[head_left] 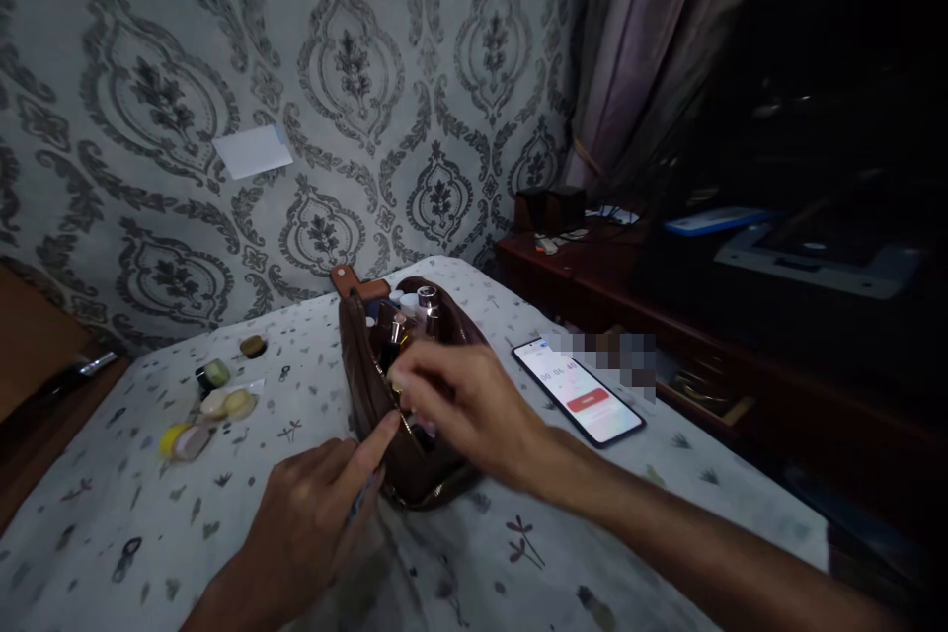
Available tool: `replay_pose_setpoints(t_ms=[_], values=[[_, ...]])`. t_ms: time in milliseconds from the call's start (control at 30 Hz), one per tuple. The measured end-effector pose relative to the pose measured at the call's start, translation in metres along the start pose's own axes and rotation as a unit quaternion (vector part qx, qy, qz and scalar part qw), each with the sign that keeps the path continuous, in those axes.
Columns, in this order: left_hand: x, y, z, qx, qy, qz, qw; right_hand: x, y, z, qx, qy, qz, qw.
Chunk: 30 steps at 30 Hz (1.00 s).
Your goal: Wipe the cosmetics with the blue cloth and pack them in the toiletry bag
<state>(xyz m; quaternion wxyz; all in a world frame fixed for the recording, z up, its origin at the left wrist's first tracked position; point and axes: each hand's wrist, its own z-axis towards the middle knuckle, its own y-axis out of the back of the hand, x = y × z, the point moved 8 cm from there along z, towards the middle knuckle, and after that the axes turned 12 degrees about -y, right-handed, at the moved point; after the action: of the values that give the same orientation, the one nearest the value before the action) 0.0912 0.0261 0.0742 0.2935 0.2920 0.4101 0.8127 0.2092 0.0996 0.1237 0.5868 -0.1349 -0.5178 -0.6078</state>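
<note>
A brown zippered toiletry bag (355, 385) stands unzipped on a patterned sheet, with several bottles inside, one with a shiny silver cap (428, 300). My left hand (311, 504) is at the bag's near left side, its index fingertip on the zip edge and the other fingers curled. A bluish patch shows under that finger; I cannot tell what it is. Over the opening, my right hand (474, 405) has its fingers bent together in a pinch, slightly blurred. Whatever lies between those fingertips is hidden.
Left of the bag lie a yellow-and-pink jar (184, 441), pale round items (228, 403), a green-and-black jar (212, 375) and a dark round lid (253, 346). A lit phone (582, 390) lies to the right. Beyond the bed edge stands a dark red desk (574, 281).
</note>
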Motion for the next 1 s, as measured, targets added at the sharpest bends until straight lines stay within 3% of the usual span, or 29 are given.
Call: replay_pose_setpoints(t_ms=[133, 267, 433, 633, 800, 900, 1000], values=[[0.002, -0.001, -0.006, -0.022, 0.007, -0.025, 0.999, 0.016, -0.038, -0.044, 0.044, 0.129, -0.02, 0.99], [0.011, -0.007, -0.023, -0.046, 0.047, -0.028, 0.997, 0.007, -0.081, -0.063, 0.118, 0.128, -0.03, 0.984], [0.033, -0.013, -0.053, -0.058, 0.114, 0.024, 0.992, -0.014, -0.125, -0.061, 0.202, 0.051, -0.036, 0.977], [0.065, -0.033, -0.087, -0.019, 0.181, 0.004, 0.983, -0.042, -0.166, -0.047, 0.221, -0.116, 0.085, 0.965], [0.091, -0.061, -0.119, 0.07, 0.267, -0.046, 0.96, -0.066, -0.212, -0.036, 0.233, -0.27, 0.276, 0.893], [0.098, -0.07, -0.13, 0.123, 0.292, -0.062, 0.946, -0.072, -0.232, -0.027, 0.213, -0.283, 0.342, 0.87], [0.1, -0.07, -0.134, 0.126, 0.301, -0.066, 0.943, -0.076, -0.238, -0.022, 0.175, -0.265, 0.346, 0.883]])
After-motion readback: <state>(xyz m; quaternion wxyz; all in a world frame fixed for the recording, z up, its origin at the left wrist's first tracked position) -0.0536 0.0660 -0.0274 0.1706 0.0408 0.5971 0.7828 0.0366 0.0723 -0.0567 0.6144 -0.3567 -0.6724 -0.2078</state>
